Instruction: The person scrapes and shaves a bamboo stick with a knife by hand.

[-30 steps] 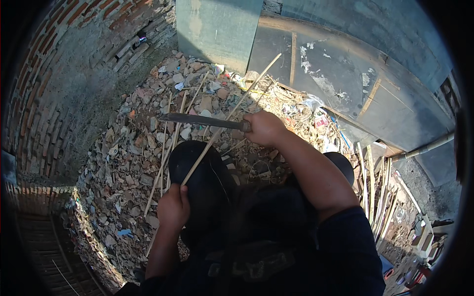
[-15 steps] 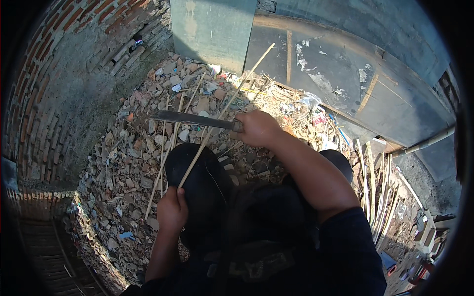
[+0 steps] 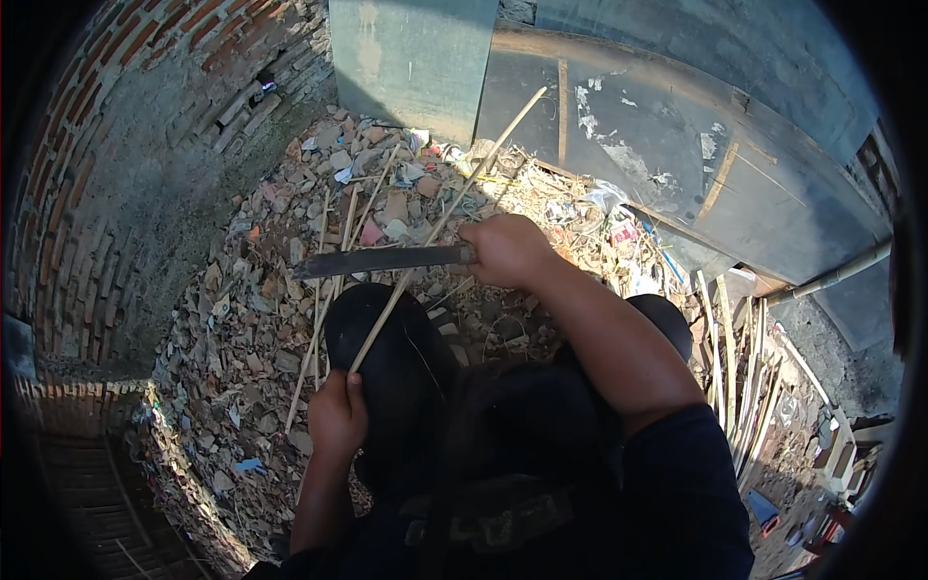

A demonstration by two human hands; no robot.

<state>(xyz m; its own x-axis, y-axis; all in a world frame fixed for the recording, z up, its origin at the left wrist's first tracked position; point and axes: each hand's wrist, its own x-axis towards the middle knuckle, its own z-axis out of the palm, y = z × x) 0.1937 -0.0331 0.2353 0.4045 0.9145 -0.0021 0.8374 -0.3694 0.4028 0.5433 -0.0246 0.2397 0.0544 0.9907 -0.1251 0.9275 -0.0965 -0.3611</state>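
Note:
My left hand (image 3: 337,418) is closed round the near end of a long, pale bamboo strip (image 3: 457,204). The strip slants away to the upper right, passing over my left knee (image 3: 382,338). In my right hand (image 3: 510,251) is the handle of a machete (image 3: 382,261). Its dark, wide blade points left and crosses the strip between my two hands; whether the edge touches the strip I cannot tell. More thin bamboo strips (image 3: 317,333) lie on the rubble just left of that knee.
Broken stone and brick rubble (image 3: 256,309) covers the ground, with litter among it. A brick wall (image 3: 145,193) rises at the left, and dark panels (image 3: 638,126) stand ahead. Several bamboo strips (image 3: 739,377) lie bundled at the right, near a bamboo pole (image 3: 836,273).
The machete has tipped, its blade tip dropping a little toward me while the handle rose slightly. My left hand and the strip stay nearly where they were.

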